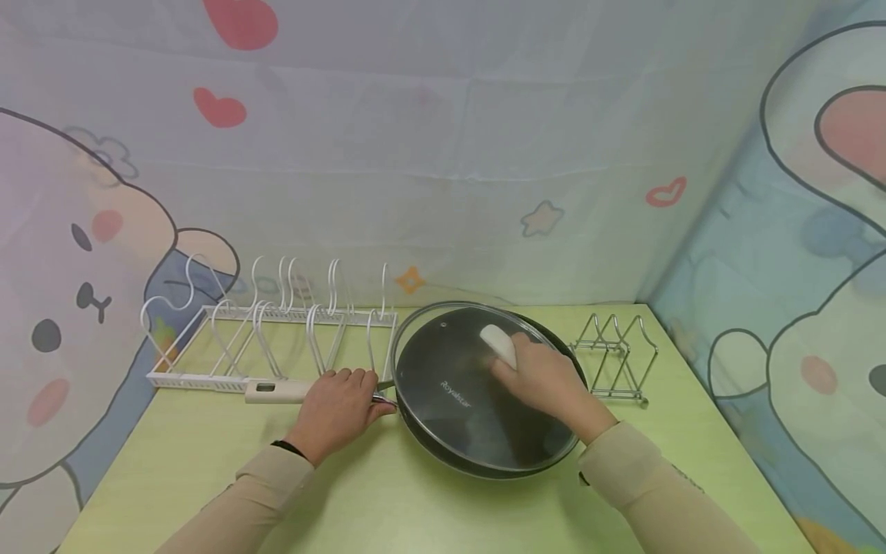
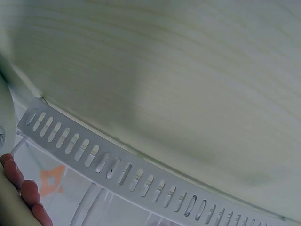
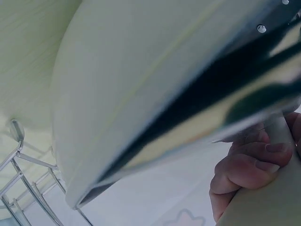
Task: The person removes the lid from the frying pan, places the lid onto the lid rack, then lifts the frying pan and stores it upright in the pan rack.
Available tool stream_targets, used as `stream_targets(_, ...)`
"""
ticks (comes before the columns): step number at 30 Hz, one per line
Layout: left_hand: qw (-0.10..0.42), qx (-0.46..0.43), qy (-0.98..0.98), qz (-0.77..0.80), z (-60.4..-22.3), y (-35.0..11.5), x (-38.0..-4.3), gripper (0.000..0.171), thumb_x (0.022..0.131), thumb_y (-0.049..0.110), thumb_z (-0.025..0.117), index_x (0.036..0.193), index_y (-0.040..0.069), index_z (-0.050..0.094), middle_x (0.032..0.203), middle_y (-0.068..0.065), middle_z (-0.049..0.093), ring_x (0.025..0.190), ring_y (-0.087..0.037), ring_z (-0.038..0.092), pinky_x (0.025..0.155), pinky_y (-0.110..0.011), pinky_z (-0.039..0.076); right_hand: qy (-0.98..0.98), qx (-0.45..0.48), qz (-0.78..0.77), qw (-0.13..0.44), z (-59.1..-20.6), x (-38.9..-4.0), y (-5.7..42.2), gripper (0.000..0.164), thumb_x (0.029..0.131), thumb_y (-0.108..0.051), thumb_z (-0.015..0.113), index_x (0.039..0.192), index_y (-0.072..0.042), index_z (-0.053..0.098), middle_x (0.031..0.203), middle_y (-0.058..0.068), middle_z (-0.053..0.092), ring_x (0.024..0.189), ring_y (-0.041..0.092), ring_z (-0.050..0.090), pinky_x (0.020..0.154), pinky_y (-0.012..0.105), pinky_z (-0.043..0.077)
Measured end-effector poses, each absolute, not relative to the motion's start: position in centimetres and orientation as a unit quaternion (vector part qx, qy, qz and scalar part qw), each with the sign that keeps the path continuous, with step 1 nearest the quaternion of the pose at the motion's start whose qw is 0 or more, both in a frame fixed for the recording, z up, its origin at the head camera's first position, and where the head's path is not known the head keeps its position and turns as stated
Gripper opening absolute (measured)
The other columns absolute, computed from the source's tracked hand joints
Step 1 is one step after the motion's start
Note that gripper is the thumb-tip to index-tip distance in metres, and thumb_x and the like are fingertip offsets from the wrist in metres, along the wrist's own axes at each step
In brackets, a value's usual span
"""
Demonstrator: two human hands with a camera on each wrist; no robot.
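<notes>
A dark pan (image 1: pixel 432 448) with a long cream handle (image 1: pixel 275 392) is at the middle of the table. My left hand (image 1: pixel 339 412) grips that handle close to the pan, fingers over the top and thumb along the near side. On the pan lies a glass lid (image 1: pixel 457 354) with a metal rim and "Royalstar" lettering, set a little off-centre. My right hand (image 1: pixel 543 377) holds the lid's white knob handle (image 1: pixel 500 345), fingers curled round it. In the right wrist view, the pan's pale outer wall (image 3: pixel 103 89) shows beneath the shiny lid rim (image 3: pixel 188 136).
A white rack (image 1: pixel 208 381) with several upright loops stands at the left, behind the pan handle. To the right of the pan is a small chrome wire rack (image 1: pixel 616 394). A printed cloth (image 1: pixel 443 177) hangs behind the pale green table (image 1: pixel 388 508).
</notes>
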State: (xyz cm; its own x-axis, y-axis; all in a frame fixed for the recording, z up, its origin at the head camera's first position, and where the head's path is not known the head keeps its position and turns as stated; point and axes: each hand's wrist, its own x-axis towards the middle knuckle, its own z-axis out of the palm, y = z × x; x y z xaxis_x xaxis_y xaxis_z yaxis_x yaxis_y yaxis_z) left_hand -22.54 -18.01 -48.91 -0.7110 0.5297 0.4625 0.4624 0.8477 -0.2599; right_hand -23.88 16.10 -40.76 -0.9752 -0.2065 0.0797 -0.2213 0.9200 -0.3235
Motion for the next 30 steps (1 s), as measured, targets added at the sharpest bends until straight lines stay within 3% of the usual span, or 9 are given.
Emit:
stream_targets(9,0.266,-0.27,-0.923,0.062,-48.95,-18.0,-22.54,0.056,0.09,0.065,0.075,0.086,0.012,0.056,0.071,0.0,0.059,0.066,-0.024,0.063,0.061,-0.038,0.052,-0.977,0.094,0.193,0.008,-40.92,-24.05,16.38,0.055,0.1,-0.05,0.059,0.126,-0.002,0.059,0.087,0.009,0.066,0.067,0.022,0.061,0.057,0.037,0.048)
stream_targets(19,0.254,-0.265,-0.928,0.063,-48.92,-17.95,-22.48,0.056,0.09,0.065,0.074,0.086,0.012,0.056,0.071,0.0,0.059,0.066,-0.024,0.063,0.062,-0.038,0.052,-0.97,0.085,0.229,-0.001,-40.78,-24.09,16.47,0.047,0.101,-0.052,0.061,0.114,-0.007,0.06,0.085,0.008,0.063,0.069,0.022,0.06,0.057,0.036,0.046)
stream_targets(30,0.256,-0.265,-0.928,0.062,-48.95,-17.97,-22.46,0.057,0.09,0.066,0.074,0.084,0.012,0.054,0.07,0.0,0.057,0.065,-0.024,0.061,0.061,-0.038,0.05,-0.964,0.09,0.248,-0.012,-40.84,-24.12,16.79,0.045,0.102,-0.048,0.058,0.116,-0.005,0.059,0.086,0.009,0.064,0.067,0.021,0.06,0.056,0.035,0.046)
